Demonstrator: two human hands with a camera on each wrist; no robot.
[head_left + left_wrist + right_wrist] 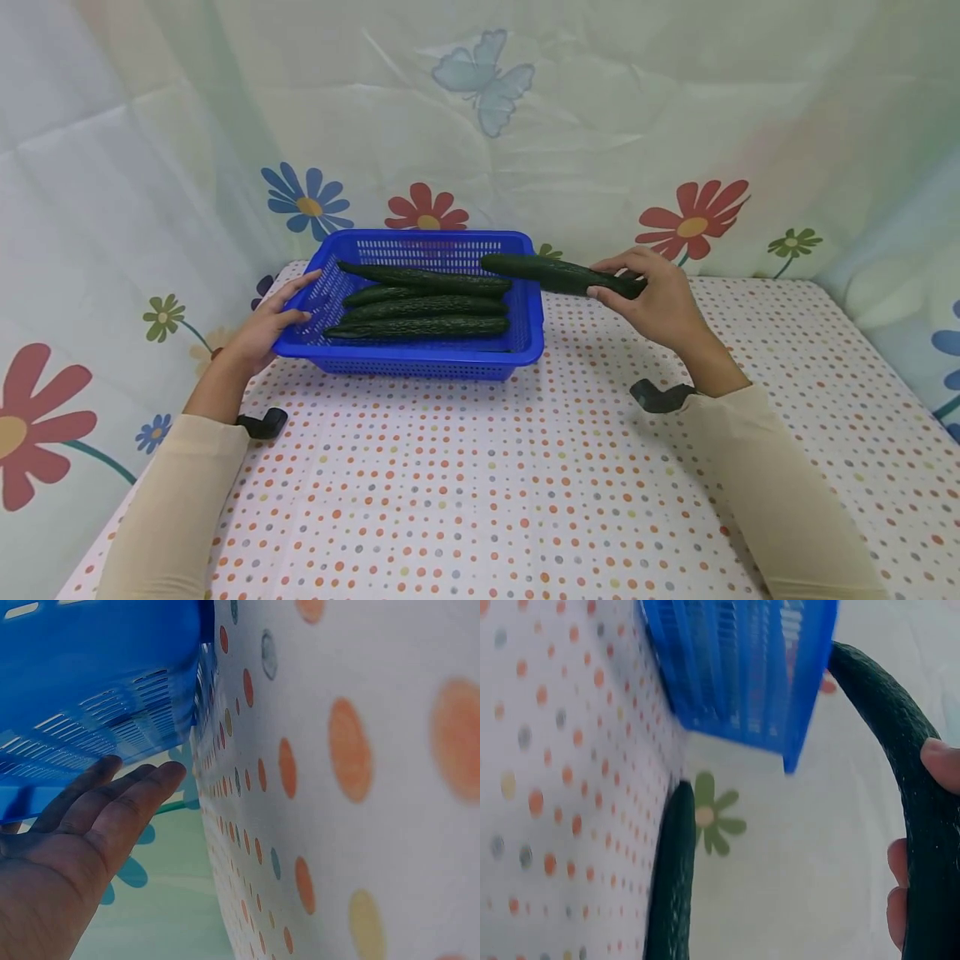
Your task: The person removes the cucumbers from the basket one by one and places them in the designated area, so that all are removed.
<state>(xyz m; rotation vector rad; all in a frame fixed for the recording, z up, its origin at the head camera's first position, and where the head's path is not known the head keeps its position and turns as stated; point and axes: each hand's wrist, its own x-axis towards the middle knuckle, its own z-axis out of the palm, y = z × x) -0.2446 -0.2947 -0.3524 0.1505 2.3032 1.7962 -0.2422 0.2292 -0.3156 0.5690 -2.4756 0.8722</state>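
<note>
A blue plastic basket [420, 357] with slotted walls stands on the table, several dark green cucumbers [423, 327] lying lengthwise in it. At its left end, my left hand [262, 329] holds the rim, thumb over the edge; the left wrist view shows other fingers [139, 799] stretched along the outside wall. My right hand [660, 300] grips another cucumber [536, 268] near its right end. That cucumber's far end reaches over the basket's right rim. One more cucumber [673, 877] lies on the table beyond the basket's right end, mostly hidden behind the held one in the head view.
A white cloth with coloured dots [420, 483] covers the table. Behind and at both sides hangs a pale curtain [585, 150] printed with flowers and a butterfly. Black wrist devices [660, 396] sit on both wrists.
</note>
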